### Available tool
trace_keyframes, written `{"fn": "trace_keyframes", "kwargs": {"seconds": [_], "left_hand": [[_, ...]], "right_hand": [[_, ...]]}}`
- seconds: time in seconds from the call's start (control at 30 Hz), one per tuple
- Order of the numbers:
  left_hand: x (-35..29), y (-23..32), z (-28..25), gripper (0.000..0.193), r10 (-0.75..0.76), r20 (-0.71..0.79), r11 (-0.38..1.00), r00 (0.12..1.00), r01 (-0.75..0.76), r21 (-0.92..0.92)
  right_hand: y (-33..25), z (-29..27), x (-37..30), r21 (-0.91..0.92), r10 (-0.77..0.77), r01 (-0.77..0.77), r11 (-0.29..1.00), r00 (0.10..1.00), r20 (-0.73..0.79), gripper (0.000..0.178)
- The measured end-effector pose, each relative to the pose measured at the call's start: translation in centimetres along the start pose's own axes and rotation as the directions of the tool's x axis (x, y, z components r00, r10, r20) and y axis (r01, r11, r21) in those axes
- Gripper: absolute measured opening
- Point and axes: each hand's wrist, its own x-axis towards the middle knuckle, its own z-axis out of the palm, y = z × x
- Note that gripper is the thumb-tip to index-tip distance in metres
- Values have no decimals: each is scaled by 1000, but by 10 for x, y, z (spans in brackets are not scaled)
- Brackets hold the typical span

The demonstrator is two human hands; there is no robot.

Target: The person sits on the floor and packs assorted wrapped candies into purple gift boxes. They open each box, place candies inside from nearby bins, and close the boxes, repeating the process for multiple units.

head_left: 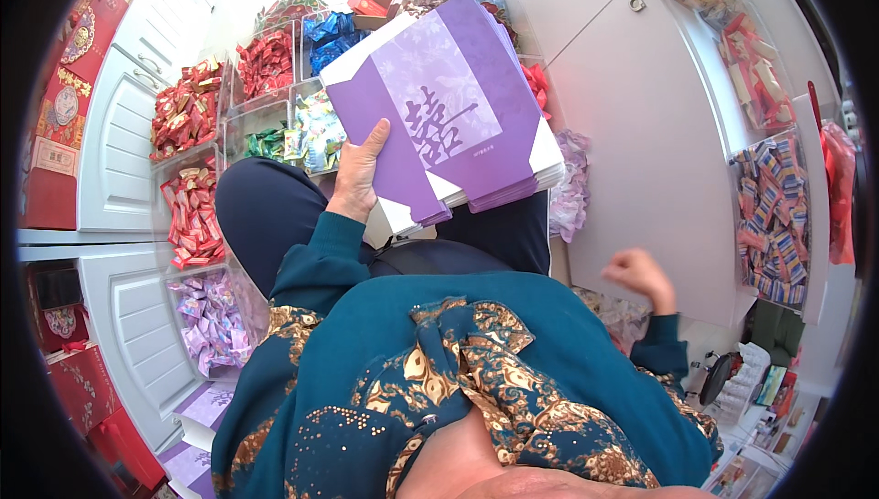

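Observation:
My left hand (pixel 363 171) grips the near left edge of a stack of flat purple-and-white cardboard box blanks (pixel 366 105), its thumb lying on top and its fingers hidden underneath. The stack tilts over my knees; its top sheet carries a pale floral panel with a dark character. Well apart from it, out to the right beside my body, my right hand (pixel 641 277) is curled into a loose fist. Nothing shows in it.
Clear bins of wrapped sweets surround my legs: red (pixel 265 61), blue (pixel 333 39), pale green (pixel 317 124) and lilac (pixel 212 316). White cabinet doors (pixel 146 137) stand left. A pale panel (pixel 641 151) rises right, beside a bin of striped packets (pixel 772 215). Purple boxes (pixel 188 462) lie lower left.

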Motion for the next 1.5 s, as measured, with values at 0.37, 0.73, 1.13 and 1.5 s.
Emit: {"fn": "trace_keyframes", "kwargs": {"seconds": [0.37,0.73,1.13,1.5], "left_hand": [[-21,5,20,56,38,138,954,990,-77,288],[-47,30,46,72,269,168,863,948,-315,395],[-89,16,57,56,471,105,882,876,-464,-82],[-143,81,42,46,-396,603,126,693,-609,783]], "right_hand": [[-82,20,88,860,-168,431,274,902,-399,46],[-217,-26,38,804,-377,572,162,789,-485,62],[-334,-139,7,95,-874,937,336,348,-339,79],[-390,-109,24,-308,-979,929,204,187,-83,85]]}}
